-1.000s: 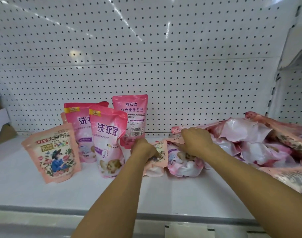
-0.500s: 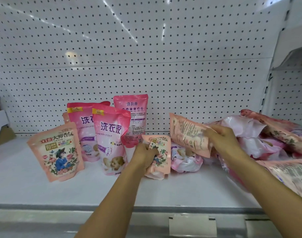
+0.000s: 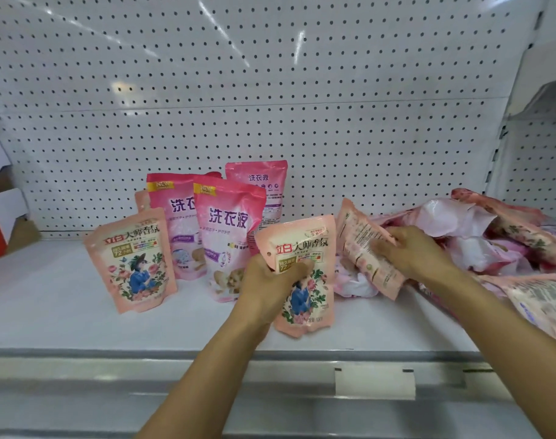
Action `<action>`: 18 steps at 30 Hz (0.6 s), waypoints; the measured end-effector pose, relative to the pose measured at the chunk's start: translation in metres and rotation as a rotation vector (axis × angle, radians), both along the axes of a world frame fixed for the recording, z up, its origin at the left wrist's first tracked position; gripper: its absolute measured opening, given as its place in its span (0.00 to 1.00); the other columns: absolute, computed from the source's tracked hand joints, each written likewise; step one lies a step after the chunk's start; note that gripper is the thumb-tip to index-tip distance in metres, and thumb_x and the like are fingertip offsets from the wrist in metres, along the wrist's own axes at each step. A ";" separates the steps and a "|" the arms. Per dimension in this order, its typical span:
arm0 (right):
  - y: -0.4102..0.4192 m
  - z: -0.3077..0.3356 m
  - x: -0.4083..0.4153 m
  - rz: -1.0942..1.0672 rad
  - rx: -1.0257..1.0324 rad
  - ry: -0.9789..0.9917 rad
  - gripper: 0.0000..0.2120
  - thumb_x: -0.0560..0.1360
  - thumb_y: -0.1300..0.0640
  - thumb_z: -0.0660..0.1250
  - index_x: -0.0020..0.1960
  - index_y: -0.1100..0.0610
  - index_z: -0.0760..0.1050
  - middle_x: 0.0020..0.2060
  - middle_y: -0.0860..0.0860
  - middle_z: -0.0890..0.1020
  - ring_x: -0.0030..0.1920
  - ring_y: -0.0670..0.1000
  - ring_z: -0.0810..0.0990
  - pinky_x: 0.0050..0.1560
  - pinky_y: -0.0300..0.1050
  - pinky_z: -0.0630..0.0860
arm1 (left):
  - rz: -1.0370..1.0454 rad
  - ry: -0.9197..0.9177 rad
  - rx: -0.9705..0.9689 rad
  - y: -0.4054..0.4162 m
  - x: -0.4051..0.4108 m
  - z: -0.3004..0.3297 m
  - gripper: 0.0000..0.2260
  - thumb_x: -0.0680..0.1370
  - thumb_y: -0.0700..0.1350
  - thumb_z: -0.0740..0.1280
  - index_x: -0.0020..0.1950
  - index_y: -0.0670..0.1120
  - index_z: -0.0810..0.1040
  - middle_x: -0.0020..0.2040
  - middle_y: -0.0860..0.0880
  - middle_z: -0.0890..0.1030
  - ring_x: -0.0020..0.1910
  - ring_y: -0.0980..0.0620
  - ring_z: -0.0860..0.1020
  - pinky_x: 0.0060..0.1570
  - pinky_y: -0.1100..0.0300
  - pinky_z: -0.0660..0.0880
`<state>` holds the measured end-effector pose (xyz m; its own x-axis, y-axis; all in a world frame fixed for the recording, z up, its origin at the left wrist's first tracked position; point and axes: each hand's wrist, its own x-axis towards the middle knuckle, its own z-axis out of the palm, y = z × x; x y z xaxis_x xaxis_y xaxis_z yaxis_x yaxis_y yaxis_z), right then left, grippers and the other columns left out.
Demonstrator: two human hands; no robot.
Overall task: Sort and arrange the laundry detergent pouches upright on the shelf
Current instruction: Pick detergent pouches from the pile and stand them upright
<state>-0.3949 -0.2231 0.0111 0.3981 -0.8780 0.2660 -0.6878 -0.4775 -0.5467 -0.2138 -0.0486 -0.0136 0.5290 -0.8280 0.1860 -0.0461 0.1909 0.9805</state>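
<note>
My left hand grips a peach floral pouch upright, front facing me, near the shelf's front middle. My right hand holds a second peach pouch tilted, its printed back toward me. On the white shelf at the left stand another peach floral pouch and three pink pouches, upright against the pegboard. A jumbled pile of pink and peach pouches lies at the right.
The white pegboard back wall closes the shelf behind. A grey price rail with a blank label holder runs along the front edge. A red and white box sits at the far left. Bare shelf lies in front of the standing pouches.
My left hand has lifted its peach pouch upright and brought it forward. My right hand pulled a second peach pouch out of the pile and now holds it lower, beside the first.
</note>
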 end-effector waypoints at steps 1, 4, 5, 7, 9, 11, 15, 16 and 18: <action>0.004 -0.002 0.002 0.001 -0.032 -0.074 0.09 0.76 0.46 0.64 0.46 0.50 0.79 0.42 0.50 0.84 0.43 0.55 0.82 0.49 0.53 0.78 | 0.017 -0.021 -0.018 0.008 0.003 -0.001 0.07 0.74 0.41 0.74 0.51 0.49 0.84 0.46 0.50 0.87 0.46 0.50 0.86 0.46 0.54 0.82; 0.022 -0.001 0.017 0.122 0.075 -0.532 0.06 0.78 0.52 0.65 0.46 0.52 0.79 0.38 0.47 0.84 0.36 0.49 0.83 0.37 0.46 0.80 | 0.131 -0.041 -0.085 0.035 0.018 -0.001 0.07 0.74 0.41 0.74 0.51 0.48 0.84 0.45 0.49 0.87 0.46 0.49 0.86 0.48 0.51 0.81; 0.029 0.000 0.024 0.165 0.137 -0.662 0.05 0.79 0.55 0.65 0.46 0.52 0.79 0.37 0.45 0.84 0.35 0.47 0.83 0.34 0.43 0.79 | 0.177 -0.039 -0.105 0.044 0.026 0.000 0.06 0.73 0.41 0.74 0.50 0.48 0.84 0.45 0.49 0.87 0.46 0.49 0.86 0.47 0.52 0.81; 0.041 -0.001 0.039 0.205 0.220 -0.789 0.07 0.79 0.58 0.65 0.46 0.50 0.79 0.41 0.45 0.85 0.40 0.49 0.84 0.38 0.44 0.80 | 0.272 -0.031 -0.153 0.062 0.042 0.003 0.05 0.73 0.42 0.75 0.47 0.49 0.84 0.43 0.50 0.87 0.43 0.49 0.86 0.41 0.54 0.82; 0.053 -0.008 0.056 0.222 0.281 -0.854 0.08 0.79 0.62 0.64 0.48 0.50 0.79 0.45 0.49 0.85 0.45 0.53 0.84 0.46 0.51 0.81 | 0.377 0.003 -0.200 0.075 0.059 0.005 0.05 0.72 0.43 0.76 0.46 0.48 0.83 0.41 0.50 0.87 0.40 0.50 0.86 0.34 0.59 0.82; 0.065 -0.021 0.075 0.239 0.314 -0.933 0.11 0.78 0.66 0.64 0.50 0.51 0.78 0.46 0.50 0.85 0.45 0.52 0.84 0.46 0.52 0.81 | 0.478 0.034 -0.209 0.081 0.077 0.007 0.05 0.72 0.44 0.76 0.46 0.47 0.82 0.39 0.51 0.87 0.38 0.51 0.86 0.31 0.60 0.81; 0.089 -0.047 0.102 0.216 0.326 -0.915 0.18 0.75 0.70 0.65 0.50 0.46 0.77 0.43 0.40 0.85 0.45 0.42 0.84 0.37 0.36 0.79 | 0.603 -0.044 -0.125 0.070 0.107 0.003 0.07 0.73 0.46 0.75 0.47 0.44 0.81 0.40 0.47 0.86 0.40 0.46 0.85 0.40 0.50 0.82; 0.092 -0.052 0.106 0.215 0.345 -0.893 0.20 0.74 0.71 0.64 0.51 0.46 0.77 0.44 0.40 0.85 0.47 0.43 0.84 0.38 0.37 0.79 | 0.609 -0.059 -0.099 0.067 0.111 0.000 0.10 0.73 0.47 0.75 0.49 0.42 0.81 0.41 0.45 0.85 0.41 0.44 0.85 0.41 0.50 0.82; 0.095 -0.056 0.111 0.202 0.364 -0.881 0.21 0.73 0.73 0.65 0.52 0.48 0.77 0.46 0.41 0.84 0.49 0.43 0.83 0.41 0.38 0.78 | 0.592 -0.097 -0.086 0.062 0.117 -0.004 0.14 0.73 0.49 0.75 0.52 0.41 0.81 0.42 0.47 0.85 0.42 0.46 0.84 0.40 0.54 0.81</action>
